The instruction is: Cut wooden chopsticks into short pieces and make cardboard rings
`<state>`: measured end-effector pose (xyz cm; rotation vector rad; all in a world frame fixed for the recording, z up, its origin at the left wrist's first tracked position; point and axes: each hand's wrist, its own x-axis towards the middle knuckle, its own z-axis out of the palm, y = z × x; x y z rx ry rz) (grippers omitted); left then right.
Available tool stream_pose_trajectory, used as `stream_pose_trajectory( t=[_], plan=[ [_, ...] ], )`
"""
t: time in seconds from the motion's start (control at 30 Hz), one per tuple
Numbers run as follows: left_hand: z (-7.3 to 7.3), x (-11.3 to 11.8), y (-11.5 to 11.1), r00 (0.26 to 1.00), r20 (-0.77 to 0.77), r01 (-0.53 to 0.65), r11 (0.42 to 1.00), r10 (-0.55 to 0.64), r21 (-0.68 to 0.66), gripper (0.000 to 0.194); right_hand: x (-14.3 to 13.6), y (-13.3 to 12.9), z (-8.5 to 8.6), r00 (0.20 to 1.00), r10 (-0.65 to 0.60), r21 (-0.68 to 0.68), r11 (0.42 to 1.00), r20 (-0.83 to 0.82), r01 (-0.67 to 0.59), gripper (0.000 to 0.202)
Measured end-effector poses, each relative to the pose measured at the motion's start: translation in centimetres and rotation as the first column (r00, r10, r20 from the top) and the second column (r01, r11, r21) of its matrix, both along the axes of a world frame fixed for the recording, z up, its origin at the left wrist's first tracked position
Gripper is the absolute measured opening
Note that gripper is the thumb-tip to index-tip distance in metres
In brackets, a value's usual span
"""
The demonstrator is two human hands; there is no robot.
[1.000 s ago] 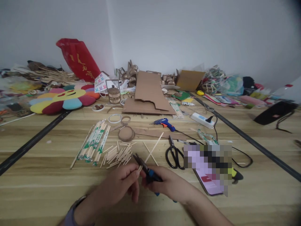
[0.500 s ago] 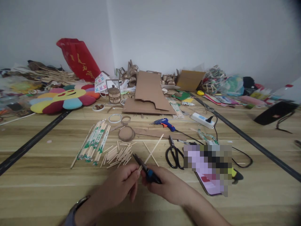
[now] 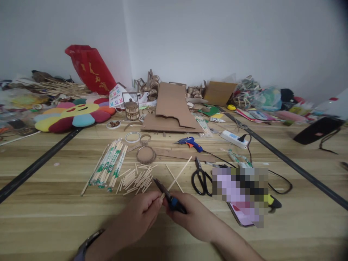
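Observation:
My left hand (image 3: 143,212) pinches a wooden chopstick (image 3: 182,169) near its lower end. The chopstick slants away to the upper right, passing the jaws of the pliers and crossing a loose stick (image 3: 170,171) on the table. Closed around the dark, blue-marked handles, my right hand (image 3: 193,215) holds the pliers (image 3: 164,190), jaws pointing up and left. Whether the jaws touch the chopstick I cannot tell. Just beyond my left hand lies a pile of short cut sticks (image 3: 138,179). Wrapped chopsticks (image 3: 111,165) in green-printed sleeves are to its left.
Black scissors (image 3: 201,177) and a partly blurred phone (image 3: 241,214) lie right of my hands. Farther off are a blue glue gun (image 3: 190,143) with its cord, a power strip (image 3: 233,139), a cardboard ring (image 3: 146,155), cardboard sheets (image 3: 174,105) and a flower cushion (image 3: 76,114).
The chopstick's far end has shifted slightly up and to the right. My left hand's lower fingers have drawn in closer, while the pliers stay almost in the same place.

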<state>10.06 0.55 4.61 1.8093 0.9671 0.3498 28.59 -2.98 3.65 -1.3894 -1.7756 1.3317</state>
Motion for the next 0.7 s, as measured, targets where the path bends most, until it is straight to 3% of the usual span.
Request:
stream_pose_trajectory(
  t=[0.27, 0.57, 0.7],
  plan=[
    [-0.26, -0.06, 0.04, 1.000, 0.028, -0.007, 1.000, 0.007, 0.009, 0.034, -0.49, -0.23, -0.16, 0.996, -0.059, 0.055, 0.997, 0.059, 0.056, 0.018],
    [-0.77, -0.31, 0.04, 0.995, 0.095, -0.014, 0.988, 0.029, -0.153, 0.041, -0.60, -0.35, -0.15, 0.995, -0.070, 0.108, 0.992, 0.073, 0.062, 0.014],
    [-0.62, -0.71, 0.54, 0.985, 0.150, -0.065, 0.988, 0.086, -0.139, 0.042, -0.24, -0.06, 0.36, 0.999, -0.034, 0.128, 0.991, 0.022, 0.031, 0.020]
  ],
)
